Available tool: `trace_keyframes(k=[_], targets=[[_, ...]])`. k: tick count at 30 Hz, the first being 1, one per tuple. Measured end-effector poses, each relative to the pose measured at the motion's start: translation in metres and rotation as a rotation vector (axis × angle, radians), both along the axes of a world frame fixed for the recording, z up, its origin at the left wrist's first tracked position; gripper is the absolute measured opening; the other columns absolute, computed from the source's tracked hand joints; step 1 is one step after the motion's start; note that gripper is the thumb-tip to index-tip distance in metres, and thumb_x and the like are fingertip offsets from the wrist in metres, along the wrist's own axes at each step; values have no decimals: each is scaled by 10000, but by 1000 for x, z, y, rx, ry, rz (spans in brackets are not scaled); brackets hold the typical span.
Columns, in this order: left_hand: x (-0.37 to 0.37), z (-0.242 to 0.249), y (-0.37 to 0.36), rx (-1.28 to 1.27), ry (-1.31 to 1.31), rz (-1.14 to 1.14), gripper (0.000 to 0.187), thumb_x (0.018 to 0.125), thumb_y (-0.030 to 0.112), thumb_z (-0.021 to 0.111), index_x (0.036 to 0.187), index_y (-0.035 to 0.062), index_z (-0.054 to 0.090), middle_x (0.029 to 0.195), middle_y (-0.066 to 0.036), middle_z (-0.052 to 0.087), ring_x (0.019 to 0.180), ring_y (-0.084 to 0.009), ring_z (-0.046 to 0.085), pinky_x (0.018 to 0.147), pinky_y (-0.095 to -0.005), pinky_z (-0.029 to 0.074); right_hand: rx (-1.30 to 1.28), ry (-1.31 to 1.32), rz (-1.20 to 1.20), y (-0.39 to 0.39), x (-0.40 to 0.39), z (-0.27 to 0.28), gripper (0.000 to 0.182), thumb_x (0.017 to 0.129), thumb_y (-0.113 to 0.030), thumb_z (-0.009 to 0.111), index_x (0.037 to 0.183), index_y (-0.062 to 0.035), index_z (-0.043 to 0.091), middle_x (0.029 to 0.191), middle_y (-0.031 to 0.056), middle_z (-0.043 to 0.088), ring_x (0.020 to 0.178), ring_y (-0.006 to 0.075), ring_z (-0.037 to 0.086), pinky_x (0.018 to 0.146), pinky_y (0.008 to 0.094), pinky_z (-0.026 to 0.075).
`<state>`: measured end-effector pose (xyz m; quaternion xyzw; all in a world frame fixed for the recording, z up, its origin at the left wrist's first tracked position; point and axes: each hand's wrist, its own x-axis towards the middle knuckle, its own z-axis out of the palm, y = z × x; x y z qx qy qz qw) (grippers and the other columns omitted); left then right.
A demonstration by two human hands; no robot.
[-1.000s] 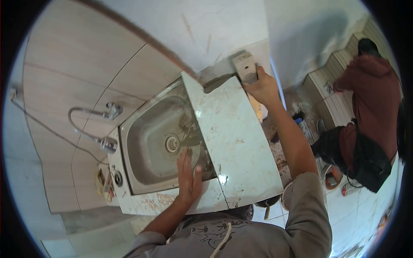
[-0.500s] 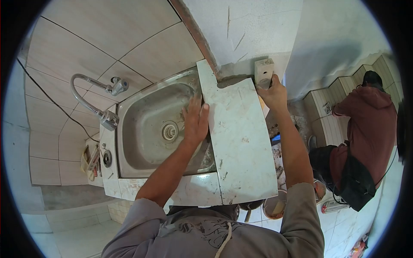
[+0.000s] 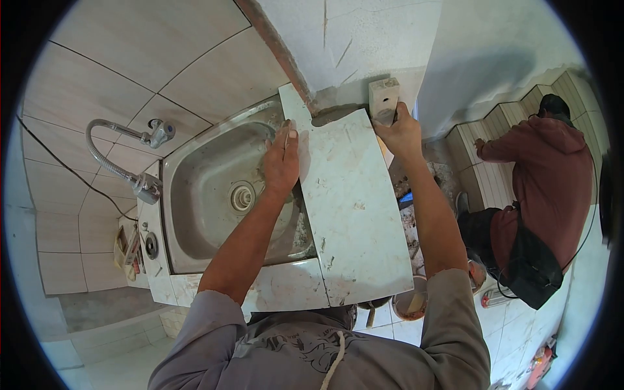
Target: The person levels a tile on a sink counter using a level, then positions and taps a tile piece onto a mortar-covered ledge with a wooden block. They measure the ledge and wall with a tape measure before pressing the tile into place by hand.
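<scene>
A white tile slab [image 3: 351,208] lies along the right side of the steel sink [image 3: 208,250], its notched far edge meeting the wall corner. My left hand [image 3: 282,166] has its fingers stretched out along the slab's left edge, over the sink basin. At the slab's far right corner, my right hand [image 3: 400,134] has thumb and fingers closed around the lower end of a pale rectangular block [image 3: 383,97] with a small hole. This block stands against the wall. Part of the right hand's grip is hidden.
A flexible faucet [image 3: 148,187] hangs at the sink's left, above a drain strainer [image 3: 151,246] on the tiled ledge. Right of the counter, a bucket [image 3: 409,304] stands on the floor. A co-worker [image 3: 546,169] in a reddish hoodie bends over tiled steps [image 3: 494,133].
The view has shifted, moving the scene left and slightly up. My left hand has slid a little farther along the slab's edge. The co-worker's arm has reached forward. My right hand keeps its hold.
</scene>
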<state>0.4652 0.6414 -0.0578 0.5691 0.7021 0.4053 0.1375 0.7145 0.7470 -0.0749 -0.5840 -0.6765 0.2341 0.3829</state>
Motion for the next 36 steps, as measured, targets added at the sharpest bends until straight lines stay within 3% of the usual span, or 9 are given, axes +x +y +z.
trace_keyframes(k=[8, 15, 26, 31, 33, 36], targets=[[8, -2, -3, 7, 45, -14, 494, 1004, 374, 414, 1347, 29, 502, 1422, -218, 446, 1364, -373, 361, 1135, -530, 182, -18, 7, 4, -2, 0, 3, 537, 673, -333, 777, 1009, 13, 542, 863, 249, 673, 848, 411, 662, 749, 441, 529], [1, -5, -1, -10, 28, -45, 505, 1002, 372, 416, 1365, 27, 477, 1435, -226, 423, 1363, -381, 357, 1131, -540, 189, -22, 5, 1, 0, -1, 0, 519, 690, -301, 774, 1025, 23, 547, 886, 228, 679, 846, 378, 676, 742, 410, 537], [5, -5, -3, 17, 20, -30, 509, 993, 365, 438, 1363, 18, 474, 1437, -221, 420, 1351, -409, 357, 1132, -543, 190, -20, 9, 8, -3, 0, 3, 548, 693, -321, 772, 1069, 6, 546, 905, 235, 676, 869, 393, 668, 761, 423, 534], [10, 12, -44, 17, -19, -79, 532, 983, 362, 468, 1360, -14, 468, 1417, -245, 438, 1358, -427, 344, 1141, -519, 174, -15, -68, -9, 4, -1, -5, 557, 705, -326, 765, 1109, -4, 554, 926, 236, 677, 886, 393, 666, 772, 426, 532], [11, 21, -72, -27, 34, -120, 557, 970, 363, 506, 1360, -33, 463, 1392, -267, 460, 1365, -413, 349, 1147, -506, 163, 50, -24, 9, 3, 2, -9, 614, 684, -390, 761, 1098, 16, 559, 913, 244, 679, 883, 406, 660, 768, 430, 530], [2, 21, -99, -89, 113, -191, 546, 961, 355, 532, 1355, -17, 475, 1390, -262, 465, 1358, -406, 366, 1147, -511, 160, -51, -43, 31, 1, 3, 1, 639, 685, -390, 761, 1128, 24, 559, 934, 249, 678, 891, 397, 664, 788, 423, 531]])
